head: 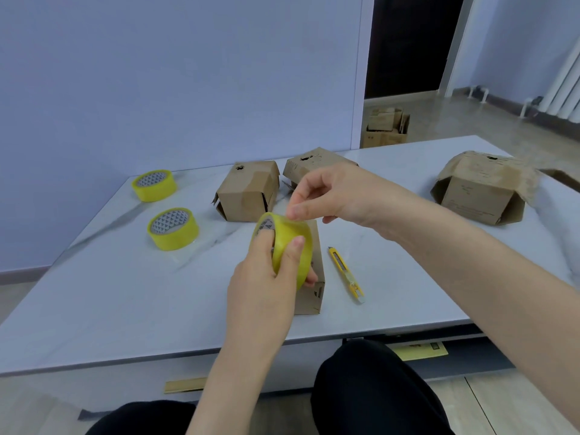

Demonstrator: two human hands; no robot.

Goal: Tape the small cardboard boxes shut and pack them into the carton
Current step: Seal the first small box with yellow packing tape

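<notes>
My left hand (266,277) grips a yellow tape roll (287,246), fingers through its core and thumb on the outer face. My right hand (326,196) pinches at the top edge of that roll with thumb and forefinger. Right behind the roll stands a small cardboard box (315,287), mostly hidden by my hands. Two more small boxes (248,191) (310,163) sit further back, the second partly behind my right hand. A larger carton (480,189) with its flaps folded outward sits at the far right of the white table (125,296).
Two spare yellow tape rolls (154,185) (173,229) lie on the left side of the table. A yellow utility knife (346,274) lies just right of the near box. More cardboard boxes (386,127) sit on the floor behind the table.
</notes>
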